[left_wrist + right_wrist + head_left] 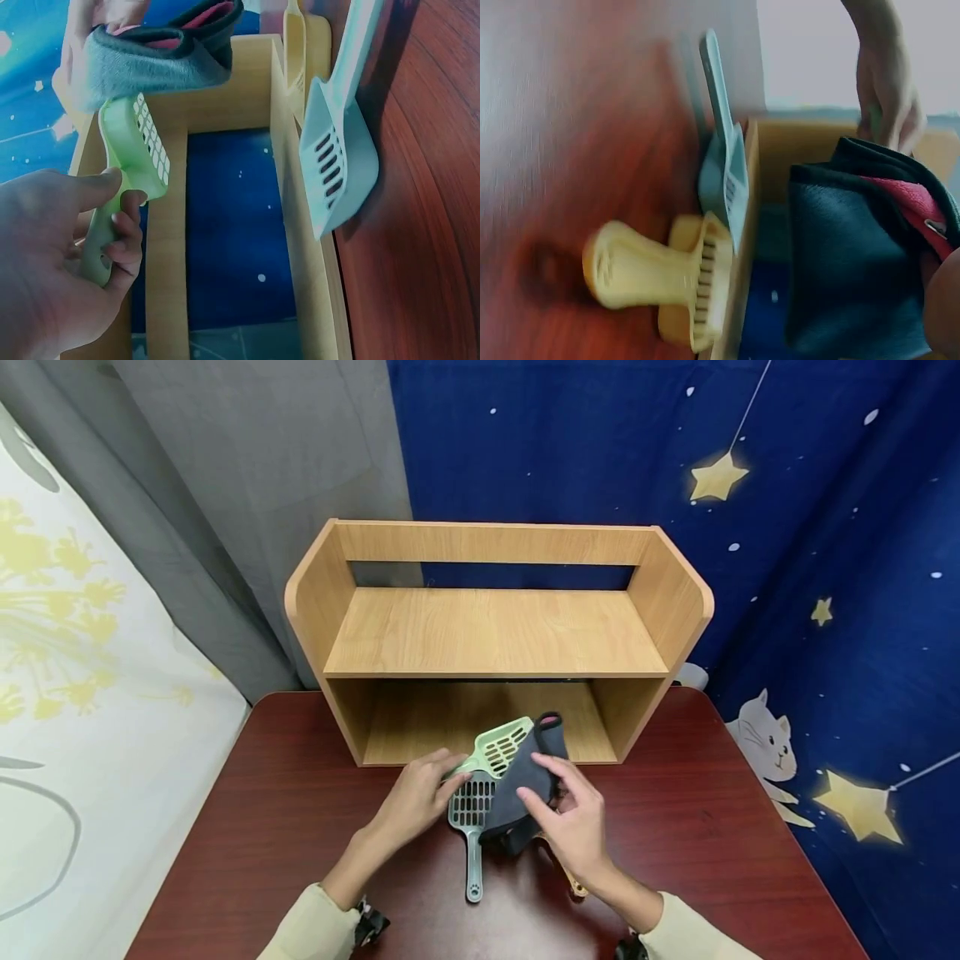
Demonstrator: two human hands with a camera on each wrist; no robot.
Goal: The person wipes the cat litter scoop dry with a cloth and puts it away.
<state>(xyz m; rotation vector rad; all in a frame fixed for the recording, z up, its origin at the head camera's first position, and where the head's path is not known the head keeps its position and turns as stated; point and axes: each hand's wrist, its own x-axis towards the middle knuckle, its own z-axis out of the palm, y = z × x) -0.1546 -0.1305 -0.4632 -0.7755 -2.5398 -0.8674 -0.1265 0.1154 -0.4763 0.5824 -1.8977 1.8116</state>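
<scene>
Left fingers (129, 238) grip the green scoop (129, 169), right fingers (567, 775) the grey cloth (512, 793)

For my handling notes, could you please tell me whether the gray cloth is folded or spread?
Folded: the gray cloth doubles over itself, pink showing between its layers.
</scene>
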